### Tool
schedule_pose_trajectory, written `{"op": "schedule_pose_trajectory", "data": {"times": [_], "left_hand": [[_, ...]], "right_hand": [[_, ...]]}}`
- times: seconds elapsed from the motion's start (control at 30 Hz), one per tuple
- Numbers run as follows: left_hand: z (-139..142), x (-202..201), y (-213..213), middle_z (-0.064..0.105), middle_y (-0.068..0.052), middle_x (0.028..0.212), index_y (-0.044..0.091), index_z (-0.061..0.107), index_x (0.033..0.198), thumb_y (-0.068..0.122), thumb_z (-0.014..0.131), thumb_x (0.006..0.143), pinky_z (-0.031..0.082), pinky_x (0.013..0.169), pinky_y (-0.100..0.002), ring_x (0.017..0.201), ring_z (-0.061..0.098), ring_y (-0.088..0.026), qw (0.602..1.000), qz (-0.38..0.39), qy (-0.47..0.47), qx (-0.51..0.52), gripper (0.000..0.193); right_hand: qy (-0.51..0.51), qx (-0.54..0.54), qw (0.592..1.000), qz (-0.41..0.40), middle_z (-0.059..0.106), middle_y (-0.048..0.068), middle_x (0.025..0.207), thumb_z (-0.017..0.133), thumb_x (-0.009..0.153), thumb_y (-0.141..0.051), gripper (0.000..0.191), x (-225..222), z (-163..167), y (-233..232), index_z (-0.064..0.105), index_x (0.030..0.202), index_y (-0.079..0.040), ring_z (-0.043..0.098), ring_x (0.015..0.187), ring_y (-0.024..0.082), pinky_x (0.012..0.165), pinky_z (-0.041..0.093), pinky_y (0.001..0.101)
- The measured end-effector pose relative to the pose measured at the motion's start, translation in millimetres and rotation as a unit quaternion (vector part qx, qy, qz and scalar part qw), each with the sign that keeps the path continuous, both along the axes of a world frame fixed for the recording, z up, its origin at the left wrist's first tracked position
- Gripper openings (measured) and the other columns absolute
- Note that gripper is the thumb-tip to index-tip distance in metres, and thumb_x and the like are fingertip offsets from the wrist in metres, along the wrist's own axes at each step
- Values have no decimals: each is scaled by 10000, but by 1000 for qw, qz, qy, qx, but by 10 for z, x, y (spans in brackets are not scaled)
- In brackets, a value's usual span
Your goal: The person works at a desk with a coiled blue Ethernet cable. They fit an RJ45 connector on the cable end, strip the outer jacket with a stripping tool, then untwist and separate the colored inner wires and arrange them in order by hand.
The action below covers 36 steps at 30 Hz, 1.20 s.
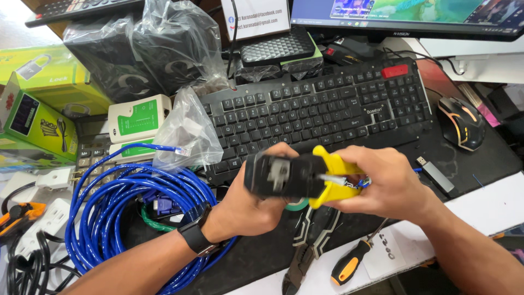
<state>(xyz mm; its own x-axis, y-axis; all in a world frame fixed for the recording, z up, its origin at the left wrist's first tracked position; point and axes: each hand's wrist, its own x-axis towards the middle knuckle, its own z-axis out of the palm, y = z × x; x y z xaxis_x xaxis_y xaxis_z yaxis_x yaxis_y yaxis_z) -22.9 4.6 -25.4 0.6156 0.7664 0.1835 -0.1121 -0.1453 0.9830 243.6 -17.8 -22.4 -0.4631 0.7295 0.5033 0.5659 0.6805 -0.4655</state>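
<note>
A black crimping tool [284, 176] with yellow handles [330, 180] is held over the desk in both hands. My left hand [248, 202], with a black watch on its wrist, grips the tool's black head from below. My right hand [382, 183] closes around the yellow handles. A short piece of blue cable [364, 183] shows between my right fingers at the handles. A large coil of blue network cable [136, 202] lies to the left, with one plug end [183, 150] reaching up beside a plastic bag.
A black keyboard [316, 112] and mouse [461, 123] lie behind the hands. A green and white cable tester [139, 117], bagged speakers [139, 54], green boxes [38, 104], pliers [305, 246], an orange-handled screwdriver [349, 262] and a USB stick [434, 175] are around.
</note>
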Motion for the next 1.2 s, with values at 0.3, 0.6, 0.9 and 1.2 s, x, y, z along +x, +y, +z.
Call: {"op": "schedule_pose_trajectory", "data": {"times": [0.3, 0.6, 0.9, 1.2], "left_hand": [[-117, 7, 26, 593, -112, 1173, 0, 548, 973, 45, 641, 1013, 493, 938, -286, 1039, 576, -146, 986, -17, -125, 109, 110], [-210, 52, 94, 627, -41, 1001, 40, 526, 1031, 48, 673, 1002, 480, 769, -231, 886, 554, -75, 988, 57, -141, -12, 149], [-172, 31, 164, 649, -71, 1071, 17, 545, 1165, 110, 570, 1061, 486, 939, -292, 999, 600, -127, 977, 60, -195, -55, 143], [-165, -8, 182, 639, -77, 1098, -20, 579, 1282, 61, 523, 968, 476, 951, -300, 1019, 582, -130, 977, 9, -207, -53, 329]], "right_hand": [[292, -298, 904, 93, 631, 105, 1075, 823, 688, -262, 749, 223, -67, 149, 553, 1325, 27, 622, 953, 191, 835, 524, 328], [254, -314, 904, 140, 614, 141, 1173, 840, 690, -415, 894, 316, 17, 169, 525, 1392, 39, 620, 1095, 254, 1009, 490, 377], [-129, -191, 949, 216, 629, 164, 1248, 922, 568, -447, 951, 318, 278, 236, 571, 1293, 58, 618, 1129, 320, 970, 485, 380], [-238, -181, 948, 111, 597, 145, 1145, 913, 551, -437, 880, -138, 254, 195, 582, 1224, 24, 546, 1027, 328, 908, 425, 411]]}}
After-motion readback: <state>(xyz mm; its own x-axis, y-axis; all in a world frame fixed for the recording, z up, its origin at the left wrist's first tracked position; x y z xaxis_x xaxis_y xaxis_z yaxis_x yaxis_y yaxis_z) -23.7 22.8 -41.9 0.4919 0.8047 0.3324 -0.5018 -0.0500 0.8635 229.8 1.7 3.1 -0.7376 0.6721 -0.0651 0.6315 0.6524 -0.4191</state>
